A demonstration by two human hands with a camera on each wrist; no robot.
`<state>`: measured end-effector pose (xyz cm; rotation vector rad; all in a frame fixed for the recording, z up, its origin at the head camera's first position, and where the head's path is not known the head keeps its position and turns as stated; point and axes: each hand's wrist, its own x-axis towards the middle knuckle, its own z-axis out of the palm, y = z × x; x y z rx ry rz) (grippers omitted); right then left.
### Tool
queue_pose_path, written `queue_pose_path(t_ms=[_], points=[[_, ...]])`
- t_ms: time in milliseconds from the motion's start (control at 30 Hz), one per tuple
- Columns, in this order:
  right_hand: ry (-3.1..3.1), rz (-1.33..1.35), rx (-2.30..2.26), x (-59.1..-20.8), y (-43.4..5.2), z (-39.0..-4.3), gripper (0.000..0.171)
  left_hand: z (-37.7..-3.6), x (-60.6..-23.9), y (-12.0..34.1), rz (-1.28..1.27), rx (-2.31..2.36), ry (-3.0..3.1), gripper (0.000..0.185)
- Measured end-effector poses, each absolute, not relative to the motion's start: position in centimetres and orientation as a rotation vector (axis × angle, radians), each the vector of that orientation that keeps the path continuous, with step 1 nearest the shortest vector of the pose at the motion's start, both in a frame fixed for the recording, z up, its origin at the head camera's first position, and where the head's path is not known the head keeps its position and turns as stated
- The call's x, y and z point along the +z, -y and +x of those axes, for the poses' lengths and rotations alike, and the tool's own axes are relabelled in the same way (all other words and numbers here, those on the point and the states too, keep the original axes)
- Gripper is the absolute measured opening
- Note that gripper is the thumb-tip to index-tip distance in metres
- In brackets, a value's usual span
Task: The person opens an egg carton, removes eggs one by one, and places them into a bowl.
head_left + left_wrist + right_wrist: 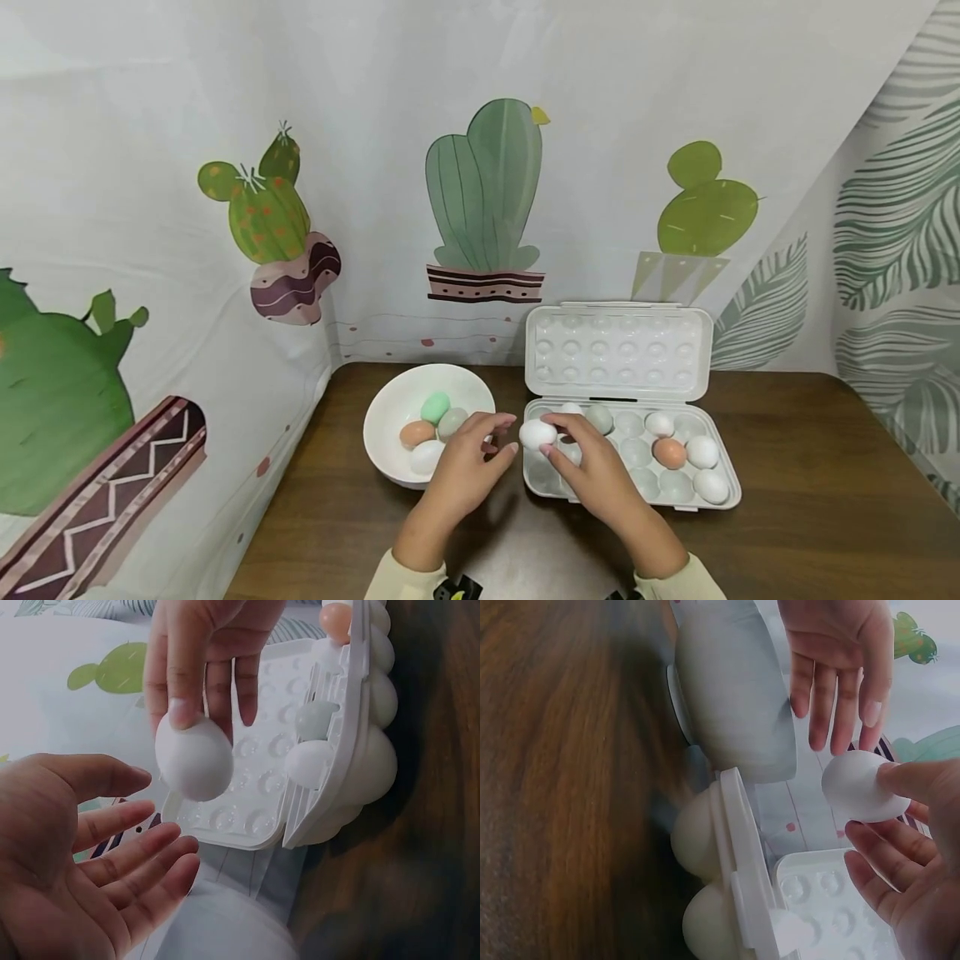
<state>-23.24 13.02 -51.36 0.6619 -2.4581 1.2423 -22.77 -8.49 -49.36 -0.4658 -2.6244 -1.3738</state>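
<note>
right hand (600, 475) fingertips pinching smooth white egg (537, 433); left hand (468, 467) fingers spread, empty.

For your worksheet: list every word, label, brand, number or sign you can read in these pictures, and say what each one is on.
None: no readable text on the egg tray, the white bowl, the white egg held by the right hand, the eggs or the cactus-print cloth.
</note>
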Motion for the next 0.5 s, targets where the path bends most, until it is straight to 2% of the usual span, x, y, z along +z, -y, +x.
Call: queue_pose_path(t_ms=[500], points=[[2.422,0.719,1.282,-50.85,-12.64,-22.72,0.036,-22.42,-49.31,7.66,-0.527,-1.27,2.659,0.043]])
